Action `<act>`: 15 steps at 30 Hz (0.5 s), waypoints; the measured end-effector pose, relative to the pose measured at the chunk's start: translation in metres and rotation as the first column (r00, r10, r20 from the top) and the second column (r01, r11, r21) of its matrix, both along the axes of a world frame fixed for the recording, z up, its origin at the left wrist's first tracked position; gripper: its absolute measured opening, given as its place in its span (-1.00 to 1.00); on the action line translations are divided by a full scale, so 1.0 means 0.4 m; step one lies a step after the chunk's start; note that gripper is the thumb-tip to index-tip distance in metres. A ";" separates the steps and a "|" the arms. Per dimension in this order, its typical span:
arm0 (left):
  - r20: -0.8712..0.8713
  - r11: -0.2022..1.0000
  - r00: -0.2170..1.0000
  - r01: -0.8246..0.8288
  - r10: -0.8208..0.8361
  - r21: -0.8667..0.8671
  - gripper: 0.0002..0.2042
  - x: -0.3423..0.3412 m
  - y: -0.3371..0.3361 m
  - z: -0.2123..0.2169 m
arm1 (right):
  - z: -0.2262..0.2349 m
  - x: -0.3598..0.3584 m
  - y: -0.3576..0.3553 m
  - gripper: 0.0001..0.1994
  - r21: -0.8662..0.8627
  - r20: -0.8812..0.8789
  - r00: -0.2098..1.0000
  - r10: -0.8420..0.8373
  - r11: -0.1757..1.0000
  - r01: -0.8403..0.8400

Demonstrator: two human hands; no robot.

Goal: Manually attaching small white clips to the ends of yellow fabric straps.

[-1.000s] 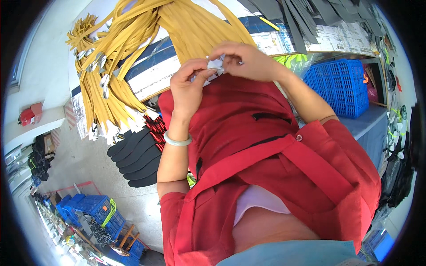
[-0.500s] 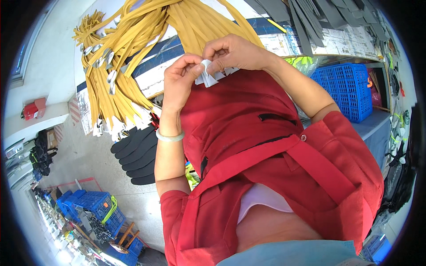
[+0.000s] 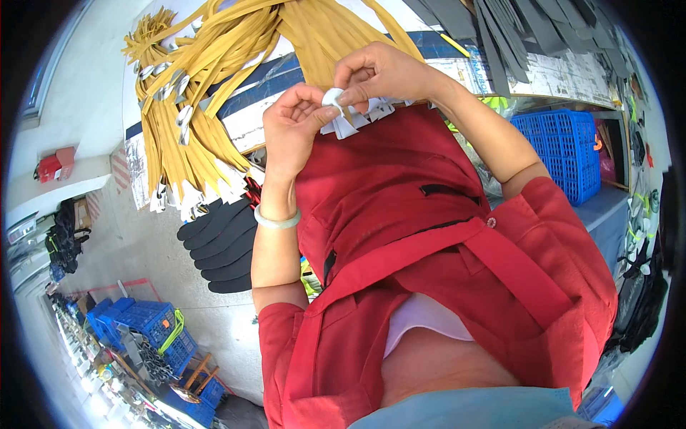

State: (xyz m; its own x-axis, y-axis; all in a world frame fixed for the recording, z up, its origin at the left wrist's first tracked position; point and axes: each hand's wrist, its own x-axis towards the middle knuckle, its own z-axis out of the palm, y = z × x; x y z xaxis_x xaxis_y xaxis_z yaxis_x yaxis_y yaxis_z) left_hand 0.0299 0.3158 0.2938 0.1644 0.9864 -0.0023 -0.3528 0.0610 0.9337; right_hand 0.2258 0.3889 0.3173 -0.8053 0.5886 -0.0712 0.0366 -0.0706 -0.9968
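Note:
A small white piece (image 3: 332, 97), its rounded face turned up, is pinched between both my hands at the table's near edge. My left hand (image 3: 289, 132) has its thumb and forefinger closed on its left side. From the right, my right hand (image 3: 386, 75) holds it with thumb and bent fingers. Around them lie mustard-yellow straps (image 3: 321, 43), with white ends (image 3: 371, 113) hanging below my fingers. Whether the white piece is joined to a strap is hidden by my fingers.
More yellow straps (image 3: 168, 136) with white ends hang over the table at left. Dark grey strips (image 3: 500, 36) and a yellow pen-like stick (image 3: 455, 45) lie at the back right. A blue basket (image 3: 557, 146) stands at right; black curved pads (image 3: 221, 250) are below left.
My right hand has risen slightly. The white piece has turned and now shows more of its rounded face, and more white strap ends show beneath my right hand.

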 end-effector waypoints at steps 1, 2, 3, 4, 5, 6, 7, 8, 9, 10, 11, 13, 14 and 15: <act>-0.136 0.993 0.987 -0.068 0.081 0.098 -0.84 0.001 -0.002 0.001 | -0.006 0.001 -0.002 -0.87 0.053 0.009 0.999 -0.043 0.998 0.042; -0.260 0.972 0.950 -0.120 0.172 0.202 -0.84 0.003 -0.004 0.002 | -0.012 0.001 -0.005 -0.88 0.106 0.015 0.996 -0.086 0.991 0.084; -0.263 0.972 0.949 -0.124 0.175 0.199 -0.84 0.012 -0.007 -0.003 | -0.020 -0.015 -0.022 -0.88 0.102 0.013 0.997 -0.082 0.992 0.080; -0.429 0.898 0.824 -0.198 0.369 0.393 -0.84 0.029 -0.002 -0.012 | -0.026 -0.041 -0.046 -0.90 0.540 0.053 0.960 -0.275 0.817 0.204; -0.527 0.786 0.638 -0.211 0.561 0.581 -0.84 0.036 0.002 -0.020 | -0.038 -0.058 -0.062 -0.91 0.862 -0.002 0.890 -0.456 0.451 0.233; -0.525 0.784 0.639 -0.209 0.562 0.584 -0.84 0.033 0.009 -0.031 | -0.058 -0.062 -0.064 -0.91 0.863 -0.003 0.889 -0.457 0.448 0.233; -0.490 0.846 0.727 -0.240 0.481 0.476 -0.83 0.029 0.019 -0.042 | -0.076 -0.066 -0.059 -0.92 0.880 -0.066 0.876 -0.478 0.386 0.277; -0.436 0.898 0.806 -0.253 0.401 0.359 -0.83 0.024 0.026 -0.052 | -0.093 -0.065 -0.050 -0.91 0.891 -0.129 0.860 -0.494 0.323 0.319; -0.186 0.972 0.958 -0.195 0.218 0.134 -0.79 0.035 0.018 -0.007 | -0.101 -0.048 -0.040 -0.91 0.892 -0.122 0.858 -0.499 0.324 0.315; -0.121 0.996 0.989 -0.083 0.088 0.044 -0.74 0.013 0.006 0.039 | -0.096 -0.037 -0.040 -0.90 0.800 -0.175 0.889 -0.423 0.465 0.379; -0.182 0.993 0.980 -0.066 0.082 0.093 -0.76 -0.003 0.010 0.033 | -0.093 -0.028 -0.042 -0.89 0.685 -0.239 0.905 -0.352 0.599 0.414; -0.248 0.988 0.964 -0.057 0.092 0.145 -0.79 -0.035 0.017 0.017 | -0.093 -0.035 -0.049 -0.88 0.640 -0.233 0.912 -0.338 0.653 0.405; -0.296 0.990 0.953 -0.017 0.058 0.141 -0.86 -0.046 0.019 0.005 | -0.092 -0.038 -0.052 -0.86 0.592 -0.225 0.916 -0.332 0.700 0.399; -0.341 0.991 0.940 0.027 0.020 0.133 -0.92 -0.048 0.022 0.006 | -0.085 -0.043 -0.056 -0.86 0.593 -0.225 0.917 -0.329 0.701 0.397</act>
State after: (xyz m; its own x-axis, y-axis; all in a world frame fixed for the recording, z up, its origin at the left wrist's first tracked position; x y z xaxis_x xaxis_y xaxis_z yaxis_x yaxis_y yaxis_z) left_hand 0.0108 0.3248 0.2962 0.1808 0.9808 0.0730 -0.0122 -0.0720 0.9973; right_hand 0.2087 0.3664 0.2834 -0.5025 0.7226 0.4747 0.0431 0.5693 -0.8210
